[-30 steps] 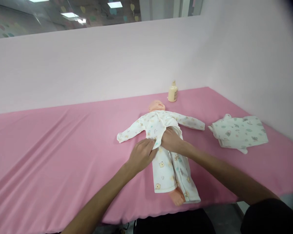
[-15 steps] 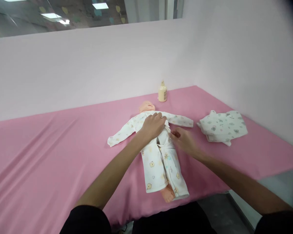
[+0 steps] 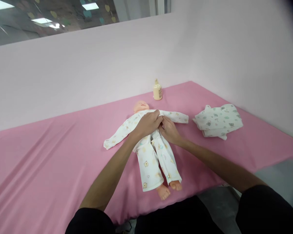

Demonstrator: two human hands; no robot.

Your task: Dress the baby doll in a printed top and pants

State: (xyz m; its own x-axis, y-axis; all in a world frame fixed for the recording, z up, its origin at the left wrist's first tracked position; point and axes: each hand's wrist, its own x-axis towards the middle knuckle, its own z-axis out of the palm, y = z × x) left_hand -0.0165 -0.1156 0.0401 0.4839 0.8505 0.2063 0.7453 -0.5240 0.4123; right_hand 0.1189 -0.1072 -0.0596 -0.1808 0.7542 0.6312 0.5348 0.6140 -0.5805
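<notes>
Fingers of left hand [image 3: 147, 124] and right hand [image 3: 170, 131] just brought together, curled over chest of shirt [image 3: 122, 131]; grip can't be told. Doll [image 3: 141, 106] laid beneath them; front now worked two-handed.

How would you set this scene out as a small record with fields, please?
Doll: lying, both feet bare
Outfit: white, patterned, on the doll
Left grip: on the outfit's chest
Right grip: beside it, also on the outfit
Exact hold: hidden from view
Bottle: upright, beyond the doll
Cloth: folded, patterned, right of the doll
Cover: pink, under doll, bottle and cloth
</notes>
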